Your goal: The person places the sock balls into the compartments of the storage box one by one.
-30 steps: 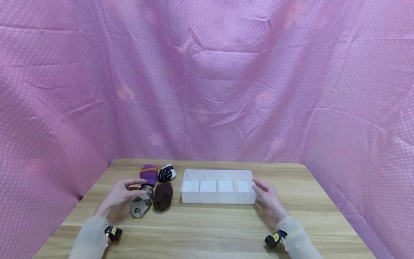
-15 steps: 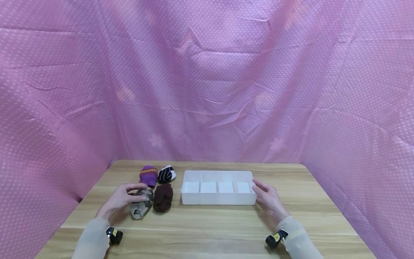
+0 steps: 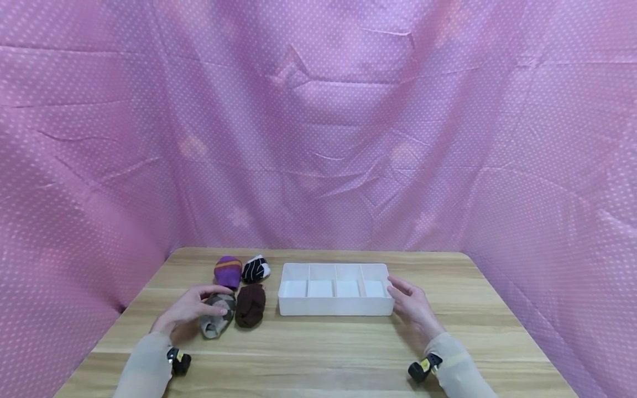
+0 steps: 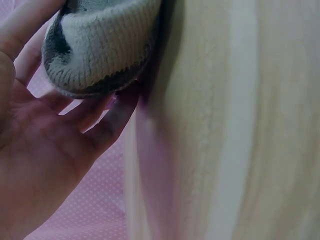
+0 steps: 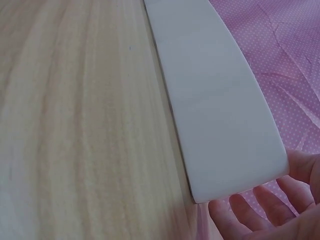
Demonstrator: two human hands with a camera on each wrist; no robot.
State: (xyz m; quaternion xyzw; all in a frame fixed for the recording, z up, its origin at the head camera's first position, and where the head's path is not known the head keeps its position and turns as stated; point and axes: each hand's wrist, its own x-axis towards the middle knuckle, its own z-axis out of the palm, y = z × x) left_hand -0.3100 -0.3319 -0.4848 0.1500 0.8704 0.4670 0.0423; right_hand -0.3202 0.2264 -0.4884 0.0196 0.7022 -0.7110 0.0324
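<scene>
My left hand (image 3: pixel 191 309) grips a rolled argyle sock (image 3: pixel 213 326) in grey, beige and brown, thumb on the near side and fingers round the far side. In the left wrist view its ribbed beige cuff (image 4: pixel 110 47) sits between the thumb and fingers. Just right of it lies a dark brown rolled sock (image 3: pixel 251 305). Behind are a purple sock with orange stripes (image 3: pixel 228 273) and a black-and-white one (image 3: pixel 256 270). My right hand (image 3: pixel 414 305) touches the right end of a white box (image 3: pixel 335 307) with relaxed fingers; the box has several compartments with nothing in them.
The wooden table (image 3: pixel 318 354) carries the socks on the left and the box at the centre. Pink dotted cloth (image 3: pixel 318 138) hangs behind the table and on both sides.
My left hand has come down and slightly right onto the argyle sock, its fingers settling round it. The right hand stays at the box's end.
</scene>
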